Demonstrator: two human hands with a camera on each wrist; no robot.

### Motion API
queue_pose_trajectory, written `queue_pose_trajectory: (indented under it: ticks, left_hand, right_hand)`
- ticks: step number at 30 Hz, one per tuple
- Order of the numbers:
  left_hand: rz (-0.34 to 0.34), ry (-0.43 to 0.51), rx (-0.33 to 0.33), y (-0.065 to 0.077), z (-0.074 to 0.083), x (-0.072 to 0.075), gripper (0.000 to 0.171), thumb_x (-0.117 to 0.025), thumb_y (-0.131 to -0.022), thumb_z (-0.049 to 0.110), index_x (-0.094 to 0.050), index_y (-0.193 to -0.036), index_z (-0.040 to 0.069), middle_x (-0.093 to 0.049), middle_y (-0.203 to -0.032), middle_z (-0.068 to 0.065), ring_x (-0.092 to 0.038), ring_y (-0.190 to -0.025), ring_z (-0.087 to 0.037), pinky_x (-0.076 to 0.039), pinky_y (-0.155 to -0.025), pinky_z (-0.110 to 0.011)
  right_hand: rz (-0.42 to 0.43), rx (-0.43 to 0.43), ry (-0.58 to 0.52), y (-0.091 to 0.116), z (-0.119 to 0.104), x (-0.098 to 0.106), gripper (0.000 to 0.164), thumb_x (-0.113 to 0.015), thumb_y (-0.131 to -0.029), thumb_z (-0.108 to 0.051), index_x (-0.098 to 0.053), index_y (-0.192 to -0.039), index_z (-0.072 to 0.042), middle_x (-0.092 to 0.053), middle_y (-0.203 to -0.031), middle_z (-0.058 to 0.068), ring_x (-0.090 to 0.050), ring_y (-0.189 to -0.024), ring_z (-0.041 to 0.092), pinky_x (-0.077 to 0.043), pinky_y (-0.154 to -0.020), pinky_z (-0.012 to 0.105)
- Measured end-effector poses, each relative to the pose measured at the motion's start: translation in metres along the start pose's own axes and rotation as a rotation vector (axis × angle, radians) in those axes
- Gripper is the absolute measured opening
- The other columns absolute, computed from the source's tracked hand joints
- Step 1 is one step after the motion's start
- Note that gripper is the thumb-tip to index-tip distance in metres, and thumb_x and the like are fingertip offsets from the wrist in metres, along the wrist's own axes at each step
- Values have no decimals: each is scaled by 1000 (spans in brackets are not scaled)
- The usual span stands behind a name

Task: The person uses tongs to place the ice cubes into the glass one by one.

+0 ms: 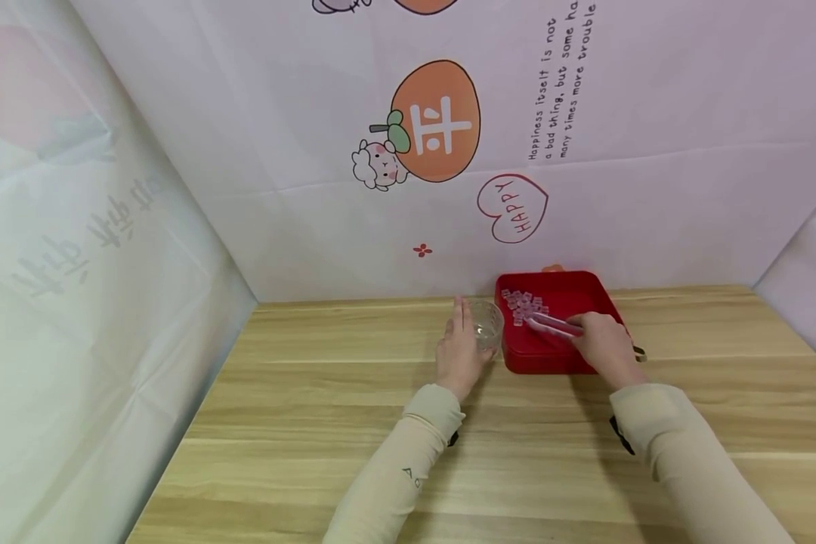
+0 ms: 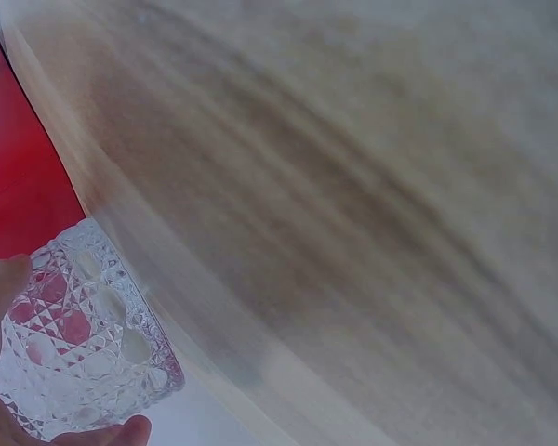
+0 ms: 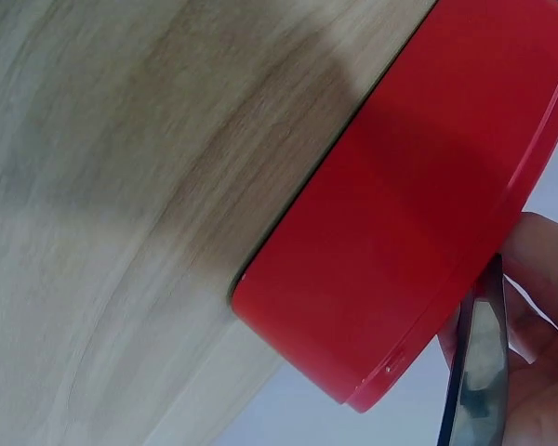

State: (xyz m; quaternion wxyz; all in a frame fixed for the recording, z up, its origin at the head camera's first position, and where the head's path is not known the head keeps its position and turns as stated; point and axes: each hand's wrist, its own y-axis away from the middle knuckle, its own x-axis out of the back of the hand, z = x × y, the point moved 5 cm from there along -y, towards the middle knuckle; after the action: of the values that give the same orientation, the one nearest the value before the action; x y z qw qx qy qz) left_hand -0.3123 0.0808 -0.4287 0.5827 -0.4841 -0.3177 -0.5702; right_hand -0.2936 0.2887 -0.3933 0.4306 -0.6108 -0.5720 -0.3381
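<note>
My left hand (image 1: pixel 459 357) grips a clear cut-glass cup (image 1: pixel 487 321), fingers along its left side and thumb at the near side. The left wrist view shows the patterned glass wall (image 2: pixel 84 334) between thumb and fingers. Just right of the cup stands a red tray (image 1: pixel 544 365). Small clear pieces (image 1: pixel 519 302) lie heaped in its back left part. My right hand (image 1: pixel 607 344) holds tongs (image 1: pixel 556 325) over the tray, their tips at the heap. Whether a piece is between the tips cannot be told. A shiny tong arm (image 3: pixel 481 372) shows in the right wrist view.
The wood-grain table (image 1: pixel 313 423) runs back to a printed white cloth (image 1: pixel 313 181), close behind the cup and tray. Another white cloth (image 1: pixel 75 302) hangs along the left side. The tray's raised wall (image 3: pixel 381 214) stands below the right hand.
</note>
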Motion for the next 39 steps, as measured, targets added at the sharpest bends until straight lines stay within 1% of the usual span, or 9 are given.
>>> queue_pose_trajectory:
  ticks: [4,7,11,18,26,29,34,36,39]
  left_hand:
    - [6,-7,-3,0,0,-1,99,-76,-78,42,-19,-153,9,-17,-162,-1,-49,-131,-23,-55,-87,-35]
    - [11,-21,-8,-1,0,-3,100,-76,-78,43,-19,-153,9,-18,-162,-2,-49,-131,-23,-56,-87,-35]
    - [11,-32,-13,0,0,-4,100,-75,-79,44,-18,-153,8,-18,-162,-3,-48,-132,-23,-56,-87,-36]
    - [20,-42,-14,1,0,-2,100,-75,-78,45,-19,-153,8,-18,-161,-2,-49,-131,-22,-56,-85,-35]
    - [29,-28,-16,1,1,-2,100,-76,-77,44,-21,-152,8,-18,-161,-2,-50,-131,-23,-56,-85,-36]
    - [24,-27,-19,1,0,-2,99,-76,-78,43,-21,-152,8,-18,-161,-3,-49,-131,-23,-56,-85,-36]
    - [20,-34,-23,1,1,-3,100,-76,-78,43,-21,-152,7,-18,-161,-4,-49,-131,-22,-56,-85,-34]
    - [18,-35,-21,1,1,-3,100,-76,-78,44,-20,-153,7,-17,-162,-3,-49,-131,-22,-56,-85,-33]
    - [16,-34,-17,1,0,-3,100,-76,-78,44,-20,-153,8,-17,-162,-3,-49,-131,-22,-56,-86,-34]
  right_hand:
    - [13,15,-5,0,3,2,27,-65,-84,-1,-65,-108,12,-66,-106,33,-62,-84,39,-53,-75,52]
    - [-4,-14,-14,0,6,4,29,-64,-85,-1,-64,-111,12,-64,-108,33,-59,-80,36,-53,-67,44]
    - [-10,-42,-28,0,9,7,31,-63,-86,-2,-63,-115,11,-64,-108,33,-53,-74,30,-48,-60,33]
    - [32,-20,-36,1,10,13,33,-66,-85,-2,-63,-114,11,-64,-106,34,-54,-73,32,-47,-62,37]
    - [97,-2,-55,6,7,22,32,-66,-84,-2,-64,-114,10,-65,-101,33,-53,-70,30,-39,-55,27]
    - [117,9,-57,9,4,26,32,-66,-84,-2,-64,-113,10,-65,-100,33,-54,-70,31,-39,-56,28]
    - [151,30,-69,10,2,29,32,-68,-84,-3,-64,-113,10,-65,-102,34,-57,-73,34,-45,-60,37]
    - [174,44,-75,9,-1,31,32,-68,-83,-4,-65,-112,10,-65,-101,34,-57,-73,34,-45,-61,38]
    - [201,70,-76,8,-8,35,32,-69,-82,-4,-66,-111,9,-67,-98,32,-56,-70,32,-43,-60,35]
